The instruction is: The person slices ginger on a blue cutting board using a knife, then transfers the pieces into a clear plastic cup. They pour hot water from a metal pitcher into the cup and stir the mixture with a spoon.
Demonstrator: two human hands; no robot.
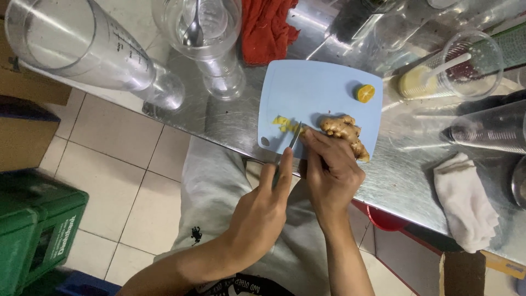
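A light blue cutting board [318, 87] lies on a steel counter [405, 170]. On it sits a knobbly ginger root [342, 129], and my right hand [331, 172] presses down on it with its fingertips at the cut end. My left hand [260, 216] grips a small knife [294, 140], index finger along its spine, blade tip at the ginger's end. A few yellow cut ginger pieces [282, 123] lie just left of the blade. A halved small citrus fruit [365, 93] rests cut side up at the board's far right.
A clear blender jar [82, 46] lies at the counter's left end, beside stacked clear cups holding a spoon [203, 33]. A red cloth [266, 27], a plastic cup with yellow liquid [438, 77], and a white cloth [466, 200] surround the board. A green crate [33, 230] stands on the tiled floor.
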